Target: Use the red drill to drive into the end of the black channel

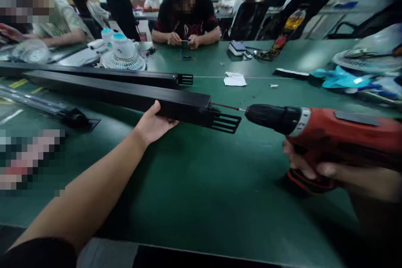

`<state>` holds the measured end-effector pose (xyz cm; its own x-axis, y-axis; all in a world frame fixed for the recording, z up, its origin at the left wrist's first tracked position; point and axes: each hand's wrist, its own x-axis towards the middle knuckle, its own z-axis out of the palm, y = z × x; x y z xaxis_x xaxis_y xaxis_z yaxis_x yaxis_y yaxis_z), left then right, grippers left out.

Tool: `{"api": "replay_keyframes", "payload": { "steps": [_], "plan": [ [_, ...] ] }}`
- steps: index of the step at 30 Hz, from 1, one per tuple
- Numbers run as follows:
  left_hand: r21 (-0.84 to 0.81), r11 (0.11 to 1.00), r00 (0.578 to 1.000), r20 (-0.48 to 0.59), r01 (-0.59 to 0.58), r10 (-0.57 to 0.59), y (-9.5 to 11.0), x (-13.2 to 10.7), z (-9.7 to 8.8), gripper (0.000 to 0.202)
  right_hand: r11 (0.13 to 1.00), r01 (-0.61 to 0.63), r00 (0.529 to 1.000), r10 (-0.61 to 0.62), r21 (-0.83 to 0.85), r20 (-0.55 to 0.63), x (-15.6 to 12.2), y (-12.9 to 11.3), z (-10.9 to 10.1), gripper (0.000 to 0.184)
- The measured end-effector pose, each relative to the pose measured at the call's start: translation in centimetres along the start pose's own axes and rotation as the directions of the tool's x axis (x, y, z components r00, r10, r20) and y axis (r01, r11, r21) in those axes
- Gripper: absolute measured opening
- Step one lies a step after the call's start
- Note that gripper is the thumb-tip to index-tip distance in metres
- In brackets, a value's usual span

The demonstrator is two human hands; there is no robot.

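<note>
My left hand (156, 124) grips a long black rectangular bar (125, 92) near its right end, thumb on the near side and fingers underneath. A flat slotted black bracket (226, 123) sticks out from that end. My right hand (314, 169) is wrapped round the handle of a red and black cordless drill (342, 127), somewhat blurred. The drill's chuck points left, and its long thin bit (228, 106) reaches to the end of the bar. Whether the tip touches a screw there, I cannot tell.
Behind lies a second black bar (150, 78) with a slotted end. A clear-wrapped bar (40, 102) rests at left. White fan parts (124, 56), paper (235, 79) and a blue plastic bag (342, 78) are on the green table (201, 201). A person (188, 16) works opposite.
</note>
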<state>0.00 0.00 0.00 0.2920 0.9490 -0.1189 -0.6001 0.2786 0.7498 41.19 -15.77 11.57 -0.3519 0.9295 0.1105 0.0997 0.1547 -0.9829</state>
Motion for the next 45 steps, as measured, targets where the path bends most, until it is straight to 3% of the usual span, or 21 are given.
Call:
{"api": "replay_keyframes", "payload": {
  "steps": [11, 20, 26, 45],
  "plan": [
    [-0.042, 0.999, 0.995, 0.101, -0.006, 0.010, -0.2, 1.0, -1.8, 0.049, 0.997, 0.052, 0.998, -0.053, -0.065, -0.019, -0.2, -0.2, 0.0, 0.038],
    [-0.047, 0.999, 0.994, 0.112, 0.003, 0.002, -0.1, 0.9, -1.6, 0.049, 0.992, 0.082, 0.996, -0.084, -0.097, -0.022, -0.1, -0.1, 0.1, 0.038],
    [-0.049, 0.999, 0.995, 0.101, 0.002, 0.003, -0.2, 1.0, -1.7, 0.049, 0.998, 0.042, 0.999, -0.042, -0.038, 0.006, -0.1, -0.3, 0.2, 0.038],
    [-0.054, 0.998, 0.993, 0.118, 0.020, -0.013, -0.1, 0.9, -1.8, 0.051, 0.991, 0.052, 0.991, -0.066, -0.123, -0.117, -0.1, -0.3, 0.3, 0.039]
  ]
}}
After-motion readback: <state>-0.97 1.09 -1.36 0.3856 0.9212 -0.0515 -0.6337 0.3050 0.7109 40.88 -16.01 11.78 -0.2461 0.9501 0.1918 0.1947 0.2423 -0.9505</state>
